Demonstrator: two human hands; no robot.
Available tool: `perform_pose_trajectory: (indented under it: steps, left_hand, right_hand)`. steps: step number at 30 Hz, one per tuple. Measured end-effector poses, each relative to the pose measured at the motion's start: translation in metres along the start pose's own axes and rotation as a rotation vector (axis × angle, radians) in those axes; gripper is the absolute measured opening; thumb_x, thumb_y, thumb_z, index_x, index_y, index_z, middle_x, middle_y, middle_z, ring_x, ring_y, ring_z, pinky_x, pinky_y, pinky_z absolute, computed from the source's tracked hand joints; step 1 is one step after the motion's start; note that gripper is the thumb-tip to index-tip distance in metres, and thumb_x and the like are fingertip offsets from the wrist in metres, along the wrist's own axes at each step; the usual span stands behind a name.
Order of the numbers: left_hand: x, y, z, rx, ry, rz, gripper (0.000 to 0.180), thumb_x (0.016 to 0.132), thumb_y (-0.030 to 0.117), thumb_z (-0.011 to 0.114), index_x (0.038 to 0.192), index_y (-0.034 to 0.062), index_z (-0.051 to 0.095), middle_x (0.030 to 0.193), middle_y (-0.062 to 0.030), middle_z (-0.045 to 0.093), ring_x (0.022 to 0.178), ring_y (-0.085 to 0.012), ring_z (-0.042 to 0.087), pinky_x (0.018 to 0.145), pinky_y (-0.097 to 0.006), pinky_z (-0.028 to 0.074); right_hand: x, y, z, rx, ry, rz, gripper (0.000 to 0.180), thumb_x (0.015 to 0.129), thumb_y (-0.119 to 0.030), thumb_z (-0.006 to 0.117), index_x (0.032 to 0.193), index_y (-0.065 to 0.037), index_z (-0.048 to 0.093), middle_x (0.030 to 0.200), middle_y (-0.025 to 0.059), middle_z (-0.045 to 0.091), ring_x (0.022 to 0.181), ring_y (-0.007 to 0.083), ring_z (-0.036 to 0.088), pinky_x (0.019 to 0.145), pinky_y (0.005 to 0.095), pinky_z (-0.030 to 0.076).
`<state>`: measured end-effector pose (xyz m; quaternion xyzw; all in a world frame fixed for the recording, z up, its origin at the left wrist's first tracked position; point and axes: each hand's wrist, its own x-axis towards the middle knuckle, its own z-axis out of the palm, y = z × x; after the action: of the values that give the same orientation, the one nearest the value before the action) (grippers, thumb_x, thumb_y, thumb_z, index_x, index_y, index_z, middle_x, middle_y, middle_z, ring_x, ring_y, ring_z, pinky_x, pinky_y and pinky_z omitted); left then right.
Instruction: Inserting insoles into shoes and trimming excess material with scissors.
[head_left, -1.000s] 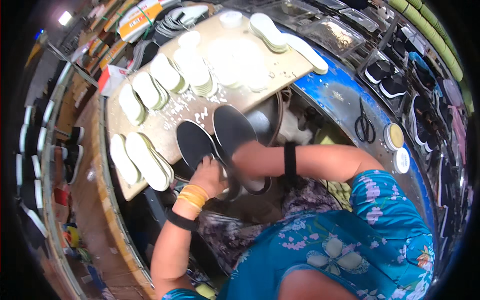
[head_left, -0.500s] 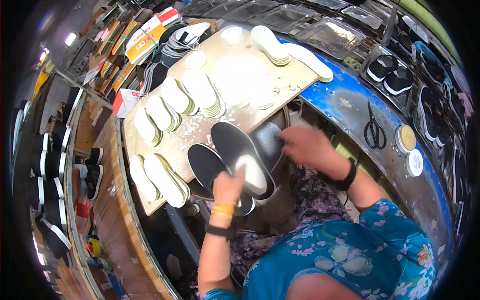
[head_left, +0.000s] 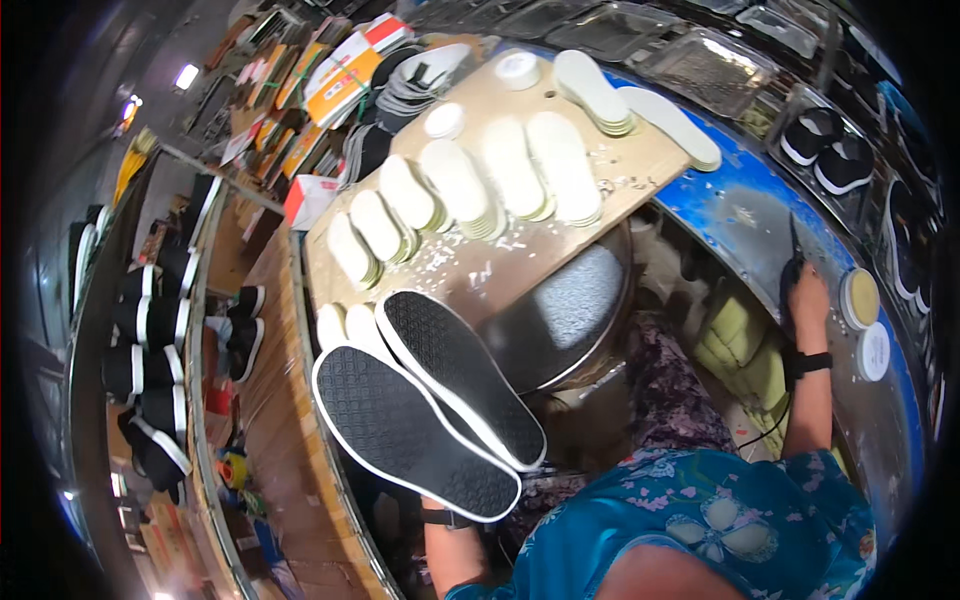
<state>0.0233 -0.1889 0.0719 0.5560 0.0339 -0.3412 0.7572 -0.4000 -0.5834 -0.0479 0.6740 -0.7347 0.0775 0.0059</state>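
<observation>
A pair of black shoes [head_left: 420, 436] with white edges is held up close to me, textured soles facing up. My left forearm runs in beneath them; the left hand itself is hidden behind the soles, with the pair resting in its hold. Over on the blue-edged bench [head_left: 735, 225] at the right, my right hand [head_left: 808, 303] has its fingers closed around the handles of black scissors [head_left: 793, 262], whose blades point away. Beside that hand sit a round tin of yellowish content [head_left: 859, 298] and a white round lid [head_left: 873, 351].
A tan board [head_left: 640, 165] carries several stacks of white insoles [head_left: 458, 178], white scraps and two white round containers [head_left: 517, 70]. Below its edge is a round metal basin [head_left: 560, 310]. Shoe racks [head_left: 160, 330] stand left, tied boxes [head_left: 345, 75] far left, shoes in trays [head_left: 828, 150] at right.
The shoes have come nearer and turned so their soles show, hiding my left hand. My right hand has moved right to the bench and closed on the scissors.
</observation>
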Motion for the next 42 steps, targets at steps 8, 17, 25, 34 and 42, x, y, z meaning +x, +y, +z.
perform_pose_trajectory:
  steps: [8, 17, 25, 34, 42]
  left_hand:
    - [0.004, 0.005, -0.005, -0.008, -0.065, 0.04, 0.02, 0.086, 0.001, 0.047, 0.102, -0.0032, 0.059, 0.095, -0.0055, 0.06, 0.087, -0.0113, 0.054, 0.07, -0.025, 0.047]
    - [0.006, -0.025, 0.011, 0.086, -0.174, -0.057, 0.021, 0.086, 0.001, 0.047, 0.102, -0.0033, 0.059, 0.094, -0.0056, 0.06, 0.087, -0.0117, 0.055, 0.07, -0.026, 0.047]
    - [0.001, -0.032, 0.004, 0.142, -0.202, -0.084, 0.021, 0.086, 0.001, 0.047, 0.102, -0.0035, 0.059, 0.094, -0.0058, 0.061, 0.087, -0.012, 0.055, 0.071, -0.026, 0.047]
    - [0.001, -0.024, 0.006, 0.193, -0.189, -0.044, 0.021, 0.086, 0.001, 0.047, 0.103, -0.0036, 0.059, 0.094, -0.0059, 0.061, 0.087, -0.0123, 0.056, 0.071, -0.026, 0.047]
    - [0.01, -0.022, 0.013, 0.265, -0.187, -0.035, 0.022, 0.086, 0.002, 0.048, 0.103, -0.0037, 0.059, 0.094, -0.006, 0.061, 0.086, -0.0126, 0.056, 0.072, -0.026, 0.048]
  right_hand:
    - [0.042, 0.029, 0.034, 0.93, -0.159, -0.124, 0.062, 0.068, -0.001, 0.06, 0.127, -0.009, 0.041, 0.07, 0.008, 0.054, 0.064, 0.0206, 0.055, 0.057, 0.0325, 0.043]
    - [-0.125, -0.215, -0.098, 1.326, -0.983, -0.979, 0.053, 0.073, -0.019, 0.073, 0.119, -0.011, 0.049, 0.094, 0.0077, 0.06, 0.087, 0.0198, 0.059, 0.075, 0.0357, 0.047]
    - [-0.151, -0.245, -0.143, 0.901, -0.26, -1.304, 0.051, 0.061, -0.03, 0.076, 0.106, -0.013, 0.056, 0.079, 0.0085, 0.058, 0.074, 0.0292, 0.059, 0.063, 0.0391, 0.049]
    - [-0.14, -0.245, -0.105, 0.702, -0.04, -1.327, 0.043, 0.068, -0.016, 0.065, 0.109, -0.014, 0.052, 0.071, 0.0079, 0.054, 0.059, 0.0287, 0.058, 0.052, 0.0388, 0.049]
    - [-0.129, -0.241, -0.08, 0.863, -0.216, -1.037, 0.041, 0.071, -0.025, 0.069, 0.109, -0.012, 0.056, 0.083, 0.0113, 0.06, 0.069, 0.0311, 0.061, 0.061, 0.0387, 0.049]
